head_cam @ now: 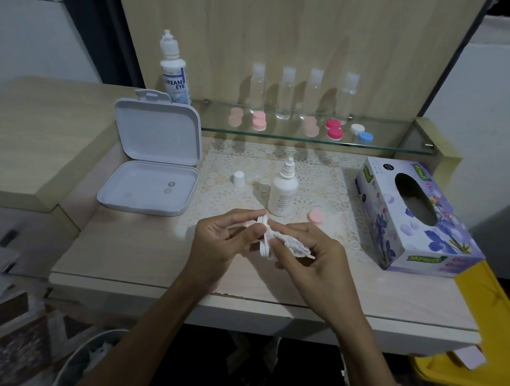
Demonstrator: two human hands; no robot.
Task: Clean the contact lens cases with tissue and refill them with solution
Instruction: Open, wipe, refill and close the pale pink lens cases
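Note:
My left hand (221, 238) grips a white contact lens case (264, 238), held on edge above the table's front. My right hand (309, 256) pinches a crumpled white tissue (292, 243) and presses it against the case. Just behind stands an uncapped white solution bottle (283, 191), its white cap (238, 179) to the left. A pink case lid (316, 217) lies right of the bottle. Further lens cases sit on the glass shelf: pink (258, 121), red (334, 129), white and blue (361, 133).
An open white box (153, 168) with small lenses inside sits at left. A floral tissue box (416, 214) stands at right. A Dream Eye bottle (175, 68) and several clear bottles (286, 93) line the back. A bin (88, 361) is below left; a yellow container (477, 340) is at lower right.

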